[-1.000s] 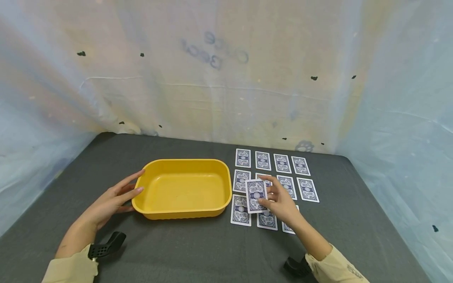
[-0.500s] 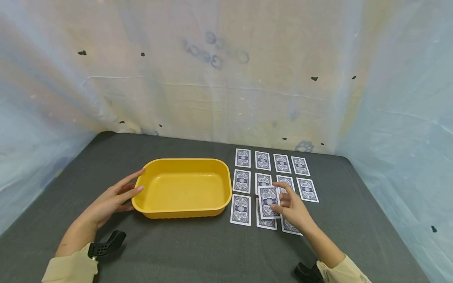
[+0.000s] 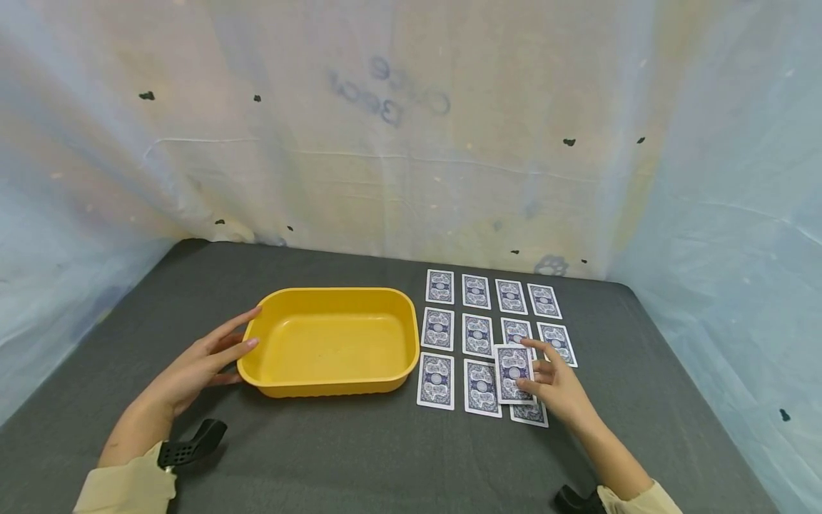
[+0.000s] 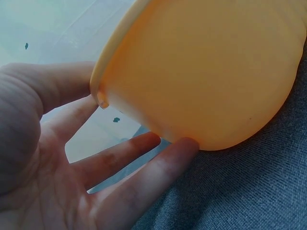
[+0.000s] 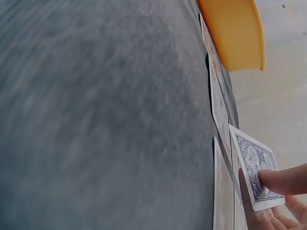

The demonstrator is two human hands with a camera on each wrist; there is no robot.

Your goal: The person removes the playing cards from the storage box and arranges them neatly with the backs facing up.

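My right hand [image 3: 559,389] pinches a blue-and-white playing card [image 3: 514,375], its patterned back up, above the front rows of cards. In the right wrist view the thumb [image 5: 283,181] lies on the back of that card [image 5: 256,163], which is tilted over the table. Beneath it, a face-down card [image 3: 529,414] in the front row is partly covered. At the left end of a yellow plastic basin [image 3: 334,389], my left hand [image 3: 202,364] rests extended fingers against the rim and outer wall. The left wrist view shows those fingers [image 4: 163,165] touching the basin wall [image 4: 206,81].
Several face-down cards lie in rows right of the basin, such as a back-row card [image 3: 439,287] and a front-left card [image 3: 437,380]. Dark grey cloth [image 3: 353,457] covers the table. A pale plastic sheet [image 3: 398,178] hangs behind and at both sides.
My right hand has moved right and slightly toward me with the playing card, from over the second column to over the third. The left hand and basin stay in place.
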